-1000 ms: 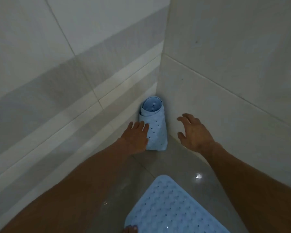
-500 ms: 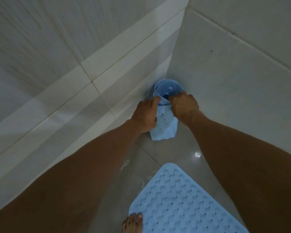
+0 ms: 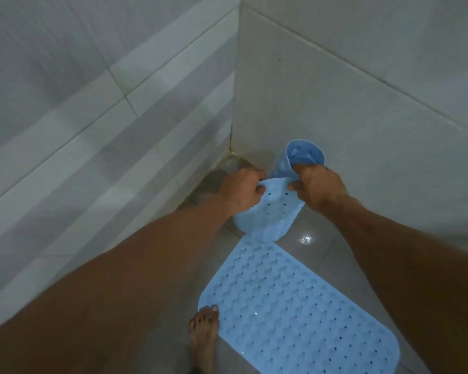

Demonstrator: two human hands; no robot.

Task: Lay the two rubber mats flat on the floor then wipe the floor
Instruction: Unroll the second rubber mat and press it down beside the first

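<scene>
Rolled mat [image 3: 270, 211], gripped by both hands [image 3: 241, 194] [image 3: 318, 186], overlaps flat mat [image 3: 295, 306] near corner.

- The left hand [image 3: 242, 193] is stretched forward, palm down, with the fingers curled and pinching a blue edge.
- The right hand [image 3: 318, 186] is beside it, a little apart, also closed in a pinch.
- Both forearms are bare and extended.
- A bare foot [image 3: 203, 334] stands below, toes forward.
</scene>
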